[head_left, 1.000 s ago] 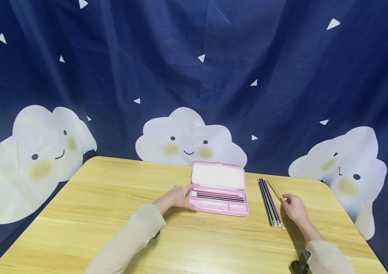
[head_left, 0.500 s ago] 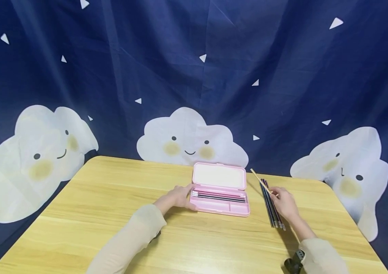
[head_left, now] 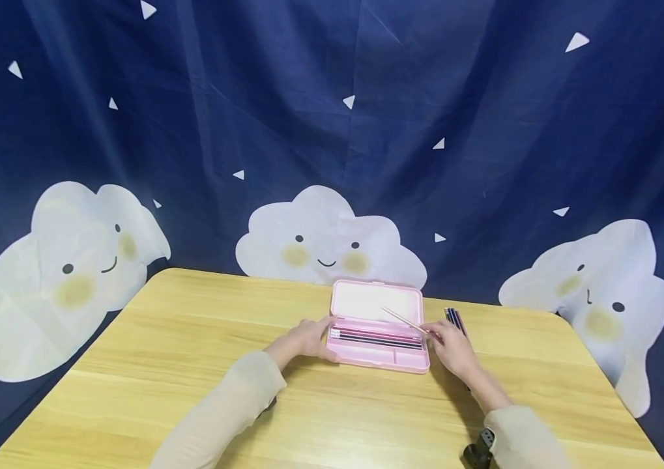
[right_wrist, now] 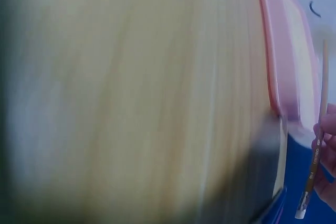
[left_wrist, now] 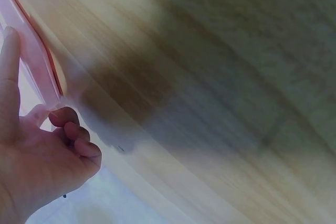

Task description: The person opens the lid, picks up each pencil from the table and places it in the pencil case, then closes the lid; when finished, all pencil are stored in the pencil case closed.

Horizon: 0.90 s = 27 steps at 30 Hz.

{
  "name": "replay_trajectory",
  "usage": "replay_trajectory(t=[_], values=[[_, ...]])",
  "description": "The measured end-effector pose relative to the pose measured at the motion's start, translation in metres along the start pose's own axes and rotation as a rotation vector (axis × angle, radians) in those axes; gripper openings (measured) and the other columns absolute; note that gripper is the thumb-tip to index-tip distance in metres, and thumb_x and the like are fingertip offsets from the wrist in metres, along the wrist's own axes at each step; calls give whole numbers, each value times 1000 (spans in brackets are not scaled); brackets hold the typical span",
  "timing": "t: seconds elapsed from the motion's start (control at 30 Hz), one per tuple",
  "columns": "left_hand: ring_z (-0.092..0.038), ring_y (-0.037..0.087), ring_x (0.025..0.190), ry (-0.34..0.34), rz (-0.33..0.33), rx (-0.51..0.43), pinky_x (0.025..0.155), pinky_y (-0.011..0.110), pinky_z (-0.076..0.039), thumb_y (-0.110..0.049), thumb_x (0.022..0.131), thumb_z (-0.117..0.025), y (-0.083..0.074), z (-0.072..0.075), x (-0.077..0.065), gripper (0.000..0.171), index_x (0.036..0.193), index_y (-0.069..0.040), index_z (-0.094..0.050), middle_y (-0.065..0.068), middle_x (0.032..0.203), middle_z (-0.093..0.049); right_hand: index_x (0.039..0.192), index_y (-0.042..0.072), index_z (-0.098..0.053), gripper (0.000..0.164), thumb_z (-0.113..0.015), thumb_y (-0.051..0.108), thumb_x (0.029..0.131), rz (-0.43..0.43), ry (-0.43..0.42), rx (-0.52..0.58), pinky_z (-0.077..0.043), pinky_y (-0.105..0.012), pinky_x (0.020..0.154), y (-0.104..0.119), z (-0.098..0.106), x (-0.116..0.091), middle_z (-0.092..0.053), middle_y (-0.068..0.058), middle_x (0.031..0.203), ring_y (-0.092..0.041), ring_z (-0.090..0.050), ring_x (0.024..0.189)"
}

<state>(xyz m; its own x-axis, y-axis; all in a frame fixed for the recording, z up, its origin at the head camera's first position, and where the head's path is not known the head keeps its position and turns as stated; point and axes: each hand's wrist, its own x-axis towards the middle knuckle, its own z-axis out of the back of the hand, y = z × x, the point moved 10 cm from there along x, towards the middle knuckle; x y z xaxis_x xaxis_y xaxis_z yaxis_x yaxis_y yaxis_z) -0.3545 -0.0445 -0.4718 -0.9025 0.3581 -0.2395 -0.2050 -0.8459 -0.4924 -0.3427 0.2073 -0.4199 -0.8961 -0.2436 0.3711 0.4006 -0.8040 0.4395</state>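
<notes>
An open pink pencil case point(head_left: 361, 354) lies near the table's far edge, its lid raised behind it. Several pencils point(head_left: 375, 340) with white erasers lie in its long compartment. My left hand point(head_left: 308, 337) holds the case by its left end, thumb at the front corner and a finger toward the hinge. Between thumb and fingertips, my right hand point(head_left: 453, 348) pinches a gold-coloured pencil point(head_left: 403, 318) over the case's right end, its far end pointing left across the lid. The right wrist view shows this pencil's white eraser point(right_wrist: 300, 214) below the fingers.
Several dark pencils point(head_left: 453, 317) lie on the table right of the case, partly hidden by my right hand. Behind the wooden table point(head_left: 220, 306) hangs a dark blue curtain point(head_left: 285, 98) printed with clouds.
My right hand has lifted the gold-coloured pencil from beside the loose pencils and carried it left to the case. The left hand stays at the case's left end.
</notes>
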Motion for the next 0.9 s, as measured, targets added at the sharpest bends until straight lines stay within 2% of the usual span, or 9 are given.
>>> replay_trajectory(t=[0.13,0.37,0.57,0.73,0.9], values=[[-39,38,120,3,1,-4,95,55,-36,-49,64,-77,0,-1,-1,95,142,-21,-31,22,132,-45,92,5,-70,16,-62,-2,81,62,21,4,-47,-39,73,19,-13,3,-60,-4,81,-20,-57,81],[-41,38,118,-8,3,5,93,56,-37,-48,63,-78,1,-2,0,94,141,-21,-33,23,130,-47,90,6,-72,18,-66,-5,76,190,33,-39,-46,-30,66,47,-29,9,-57,2,75,-14,-52,71],[-42,38,117,-13,1,11,91,56,-38,-49,63,-78,2,-2,2,94,141,-22,-33,22,129,-47,90,5,-72,18,-64,-6,77,267,93,3,-47,-28,67,61,-43,12,-58,1,75,-15,-54,72],[-42,38,116,-16,-9,17,92,55,-38,-48,64,-78,2,-2,2,94,141,-20,-32,23,129,-48,88,5,-70,17,-62,-6,79,273,131,48,-46,-29,67,68,-51,15,-59,-1,76,-15,-53,72],[-41,38,118,-8,-1,15,93,55,-38,-49,64,-77,2,-1,1,96,142,-20,-31,24,130,-46,87,10,-71,14,-64,0,80,242,130,58,-44,-26,63,68,-55,17,-60,1,77,-9,-52,70]])
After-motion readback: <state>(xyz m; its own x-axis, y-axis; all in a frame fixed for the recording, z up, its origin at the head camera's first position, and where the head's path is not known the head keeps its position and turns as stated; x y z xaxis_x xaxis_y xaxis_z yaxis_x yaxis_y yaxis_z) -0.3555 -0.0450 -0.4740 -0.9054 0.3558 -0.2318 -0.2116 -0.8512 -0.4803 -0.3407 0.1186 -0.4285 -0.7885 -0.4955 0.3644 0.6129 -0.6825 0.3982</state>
